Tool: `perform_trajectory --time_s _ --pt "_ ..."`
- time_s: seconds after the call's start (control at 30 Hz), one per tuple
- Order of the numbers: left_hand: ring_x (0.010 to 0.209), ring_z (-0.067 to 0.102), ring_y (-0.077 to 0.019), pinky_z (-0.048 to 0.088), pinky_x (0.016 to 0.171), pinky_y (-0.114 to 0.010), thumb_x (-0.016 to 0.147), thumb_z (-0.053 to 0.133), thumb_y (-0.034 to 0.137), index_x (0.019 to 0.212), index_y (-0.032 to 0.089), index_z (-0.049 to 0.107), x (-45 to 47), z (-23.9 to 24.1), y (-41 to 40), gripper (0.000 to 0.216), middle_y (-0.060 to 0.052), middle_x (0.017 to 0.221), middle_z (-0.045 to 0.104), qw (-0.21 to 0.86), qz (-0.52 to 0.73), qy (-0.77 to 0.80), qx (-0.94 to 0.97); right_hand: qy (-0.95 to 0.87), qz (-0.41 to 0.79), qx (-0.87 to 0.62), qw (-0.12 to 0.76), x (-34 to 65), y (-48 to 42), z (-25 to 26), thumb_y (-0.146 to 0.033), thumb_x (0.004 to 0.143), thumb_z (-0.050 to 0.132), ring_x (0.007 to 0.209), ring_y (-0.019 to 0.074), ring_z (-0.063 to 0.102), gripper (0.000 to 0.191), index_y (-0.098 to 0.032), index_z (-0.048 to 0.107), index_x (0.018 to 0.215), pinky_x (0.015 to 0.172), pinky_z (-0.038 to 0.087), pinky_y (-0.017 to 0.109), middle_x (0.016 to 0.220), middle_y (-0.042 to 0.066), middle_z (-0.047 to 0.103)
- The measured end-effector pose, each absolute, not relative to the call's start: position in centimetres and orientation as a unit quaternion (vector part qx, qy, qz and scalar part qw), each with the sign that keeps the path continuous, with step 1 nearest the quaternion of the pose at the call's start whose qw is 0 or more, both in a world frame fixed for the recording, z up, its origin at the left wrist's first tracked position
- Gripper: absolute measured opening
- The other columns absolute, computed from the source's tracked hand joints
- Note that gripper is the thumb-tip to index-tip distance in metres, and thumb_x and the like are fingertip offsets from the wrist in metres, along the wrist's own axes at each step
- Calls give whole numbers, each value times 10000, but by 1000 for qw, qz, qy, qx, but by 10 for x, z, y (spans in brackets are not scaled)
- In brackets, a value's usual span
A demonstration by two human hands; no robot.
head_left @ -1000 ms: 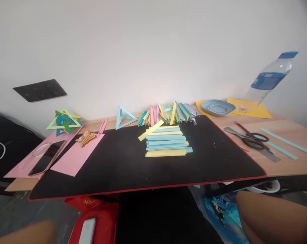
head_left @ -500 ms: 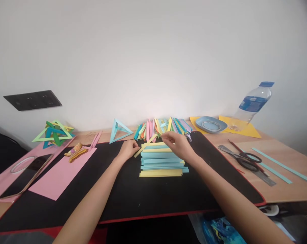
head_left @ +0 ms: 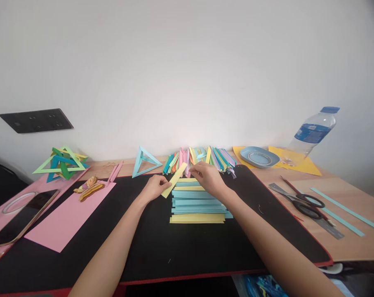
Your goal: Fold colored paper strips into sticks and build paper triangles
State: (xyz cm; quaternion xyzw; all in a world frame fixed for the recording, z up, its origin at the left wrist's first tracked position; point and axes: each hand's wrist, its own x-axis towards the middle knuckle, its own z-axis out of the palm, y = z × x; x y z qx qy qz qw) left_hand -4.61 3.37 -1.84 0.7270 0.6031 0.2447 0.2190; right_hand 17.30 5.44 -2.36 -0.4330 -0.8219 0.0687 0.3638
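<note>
My left hand (head_left: pixel 156 188) pinches the lower end of a yellow paper strip (head_left: pixel 175 180), which slants up to the right with its broad face showing. Close to the strip's upper end is my right hand (head_left: pixel 209 178), its thumb and fingertips drawn together. Whatever those fingers hold, if anything, is too small to make out. Beneath both hands, blue and yellow folded paper strips (head_left: pixel 199 202) lie in a stacked row on the black mat (head_left: pixel 193 247). Behind them, a row of many-coloured strips (head_left: pixel 219 159) leans near the wall.
A light blue paper triangle frame (head_left: pixel 138 163) and an interlocked paper model (head_left: pixel 63 165) stand left. Pink paper (head_left: pixel 63 218), a butterfly-like ornament (head_left: pixel 89 187) and a phone (head_left: pixel 22 218) lie there. On the right are a blue dish (head_left: pixel 259 157), a bottle (head_left: pixel 313 132) and scissors (head_left: pixel 307 206).
The yellow strip in my left hand has turned so that its wide face shows. My right hand has shifted slightly left and down. The whole view has moved a little.
</note>
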Motion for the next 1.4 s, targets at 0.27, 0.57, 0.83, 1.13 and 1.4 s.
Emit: perform_trajectory --time_s 0.27,0.57,0.83,1.13,1.4 --pt "639 543 -177 381 602 -289 822 492 296 696 186 562 -20 6 17 181 -10 659 572 184 350 550 735 -868 -91 -339 351 146 42 -13 -279 931 444 998 248 559 225 -206 635 1025 997 319 461 891 74 669" --pt "711 666 -226 489 632 -308 731 670 451 817 110 661 -24 -23 21 352 -70 744 655 538 483 442 530 -847 4 -432 311 162 38 -23 -243 939 397 667 157 595 215 -184 598 985 527 327 239 829 45 674" --pt "737 588 -168 499 723 -326 755 671 409 749 116 727 -23 -17 17 298 -73 770 679 559 514 375 531 -841 -55 -357 404 155 37 -28 -373 912 486 698 167 581 200 -183 546 913 614 377 265 822 41 643" --pt "869 655 -245 479 828 -390 782 653 395 946 128 729 -11 -18 7 322 -113 905 714 621 494 320 518 -839 -140 -288 439 151 32 -26 -232 883 544 985 232 504 60 -213 601 880 799 376 368 1073 92 581" --pt "750 647 -176 492 739 -306 758 679 395 815 128 730 -6 -22 9 278 -69 764 693 611 561 309 465 -832 -175 -256 460 144 25 -29 -106 872 488 882 196 487 173 -204 585 768 741 387 326 987 75 561"
